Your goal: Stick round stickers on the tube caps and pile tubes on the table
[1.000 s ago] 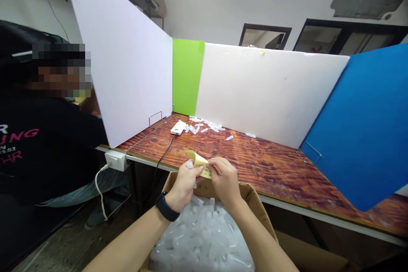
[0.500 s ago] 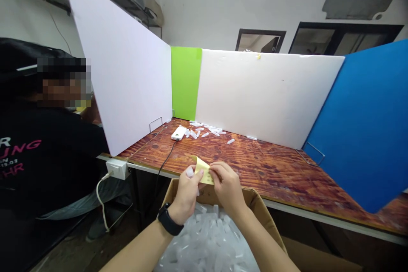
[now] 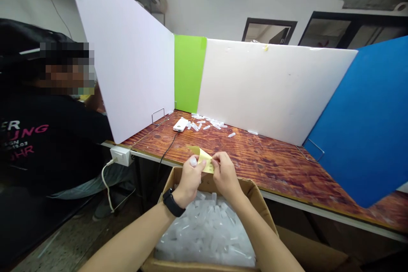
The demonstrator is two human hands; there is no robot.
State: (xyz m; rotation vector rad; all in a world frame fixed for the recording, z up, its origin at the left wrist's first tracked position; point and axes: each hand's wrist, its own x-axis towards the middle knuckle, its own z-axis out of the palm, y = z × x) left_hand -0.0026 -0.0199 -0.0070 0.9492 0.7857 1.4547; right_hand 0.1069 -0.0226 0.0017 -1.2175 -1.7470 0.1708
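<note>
A small sheet of yellow label paper [image 3: 206,163] with faint printed marks is held up over the near table edge, its far left end curling away. My left hand [image 3: 188,180], with a black watch on the wrist, is closed on the sheet, thumb on top. A whitish plastic tube [image 3: 193,161] pokes out of the same hand beside the index finger. My right hand [image 3: 227,178] pinches the sheet's right edge; whether a single label is between those fingertips is too small to tell. Below both hands, many translucent plastic tubes [image 3: 210,229] fill an open cardboard box [image 3: 259,197].
On the wooden table [image 3: 264,157] lie several loose tubes [image 3: 216,124] and a white device [image 3: 180,125] with a black cable. White, green and blue panels [image 3: 280,89] surround it. A power socket [image 3: 121,155] hangs at the left edge. A person in black [image 3: 54,144] sits left.
The view has tilted downward a little, showing more of the box. Both hands keep hold of the sheet, and its left end now curls out further.
</note>
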